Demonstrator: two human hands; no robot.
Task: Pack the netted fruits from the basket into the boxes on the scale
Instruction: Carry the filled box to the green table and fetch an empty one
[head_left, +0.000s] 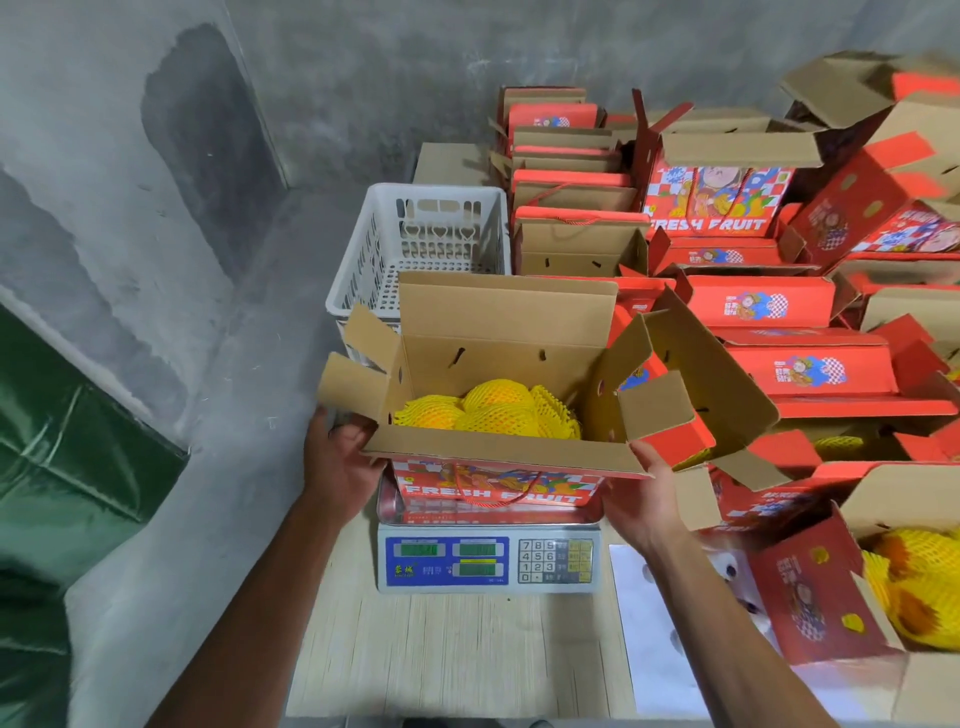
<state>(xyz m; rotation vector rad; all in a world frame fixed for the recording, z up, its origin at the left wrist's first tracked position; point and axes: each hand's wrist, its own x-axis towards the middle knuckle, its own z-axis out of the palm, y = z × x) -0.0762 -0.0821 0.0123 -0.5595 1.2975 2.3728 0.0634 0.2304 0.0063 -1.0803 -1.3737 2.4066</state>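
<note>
My left hand (340, 457) and right hand (647, 499) clasp opposite ends of the red printed cardboard box (498, 467), its long axis spanning between them on the grey digital scale (488, 564).

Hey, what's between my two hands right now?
In the head view, the open box of netted fruits on the scale sits between the left hand and right hand.
</note>
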